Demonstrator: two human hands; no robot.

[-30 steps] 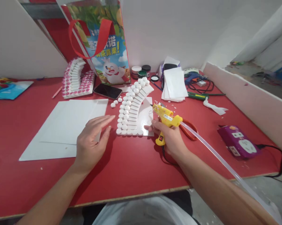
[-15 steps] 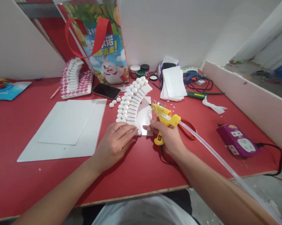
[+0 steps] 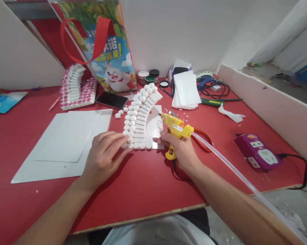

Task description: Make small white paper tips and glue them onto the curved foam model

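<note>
My right hand (image 3: pixel 180 146) is wrapped around the handle of a yellow hot glue gun (image 3: pixel 177 127). Its nozzle points left, over the model's base, and a long clear glue stick (image 3: pixel 227 170) trails from its rear. A white curved staircase model (image 3: pixel 140 119) lies before me, with rounded white pieces (image 3: pixel 133 118) lining its outer curve and a row of white pieces along its near edge. My left hand (image 3: pixel 108 154) has its thumb and fingers closed at the model's near left corner. Exactly what lies between those fingertips is partly hidden.
White sheets (image 3: pixel 58 139) lie left, and loose white pieces (image 3: pixel 121 112) sit near a phone (image 3: pixel 111 100). Behind stand a printed bag (image 3: pixel 114 64) and paint jars (image 3: pixel 150 79). Red-handled pliers (image 3: pixel 203 139) and a purple power strip (image 3: pixel 259 151) are on the right.
My left hand has slid left from the model's near edge to its near left corner, uncovering the row of white pieces there. The glue gun stays in my right hand.
</note>
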